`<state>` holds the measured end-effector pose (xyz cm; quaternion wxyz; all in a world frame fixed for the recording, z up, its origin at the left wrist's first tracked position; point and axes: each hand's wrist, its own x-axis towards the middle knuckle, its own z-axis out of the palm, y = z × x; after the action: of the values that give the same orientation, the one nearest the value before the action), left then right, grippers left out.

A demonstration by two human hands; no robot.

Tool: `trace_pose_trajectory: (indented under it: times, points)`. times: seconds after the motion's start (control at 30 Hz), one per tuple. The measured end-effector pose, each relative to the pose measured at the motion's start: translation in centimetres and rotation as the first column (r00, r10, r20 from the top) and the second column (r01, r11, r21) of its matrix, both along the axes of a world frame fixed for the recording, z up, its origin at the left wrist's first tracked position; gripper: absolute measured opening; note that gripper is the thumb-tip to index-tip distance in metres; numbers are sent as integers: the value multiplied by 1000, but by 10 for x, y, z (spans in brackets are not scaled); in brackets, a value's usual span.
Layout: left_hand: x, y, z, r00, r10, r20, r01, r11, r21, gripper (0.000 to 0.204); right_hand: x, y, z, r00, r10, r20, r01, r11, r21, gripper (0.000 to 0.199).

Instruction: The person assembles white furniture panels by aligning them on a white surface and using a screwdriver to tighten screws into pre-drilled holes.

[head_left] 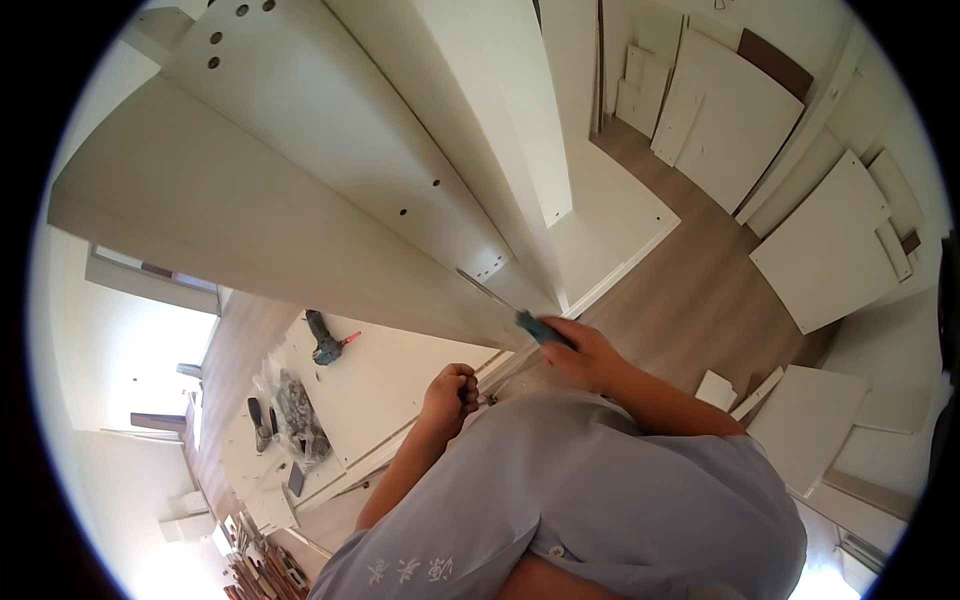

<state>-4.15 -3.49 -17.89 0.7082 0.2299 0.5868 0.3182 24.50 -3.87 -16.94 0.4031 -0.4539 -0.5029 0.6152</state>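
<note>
My right hand [590, 360] grips the dark green handle of a long screwdriver [540, 328]. Its thin metal shaft points up and left into a tall white cabinet [440, 215], near a row of small holes low in a panel. Whether the tip touches the panel I cannot tell. My left hand [450, 393] is curled closed beside the cabinet's lower edge, above a white board [375, 385]. Something small and dark shows between its fingers, too little of it to name.
A cordless drill [325, 340], a plastic bag of hardware [297, 410] and a hand tool with a dark handle [258, 425] lie on the board at left. White panels [735, 110] lean along the right wall. Wood offcuts [265, 570] are piled at lower left.
</note>
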Motion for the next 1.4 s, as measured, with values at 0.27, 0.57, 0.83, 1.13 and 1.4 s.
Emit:
trace_pose_trajectory:
  times: [0.27,0.57,0.83,1.13,1.4]
  points:
    - [19,-30,-21,986,-84,144,64,988,139,27,94,-61,-23,906,276,321,-337,929,154,53]
    - [65,-28,-40,995,-98,-34,103,972,211,16,115,-51,-2,785,281,552,-410,904,123,50]
    - [85,-27,-36,994,-53,97,20,952,306,12,127,-58,-7,866,253,430,-335,934,125,50]
    - [82,-12,-1,924,-172,342,-1,892,452,18,128,-54,-26,866,249,-433,-412,847,-337,50]
    - [76,-2,33,956,-124,265,36,949,314,18,65,-35,-2,985,-75,-154,96,987,132,53]
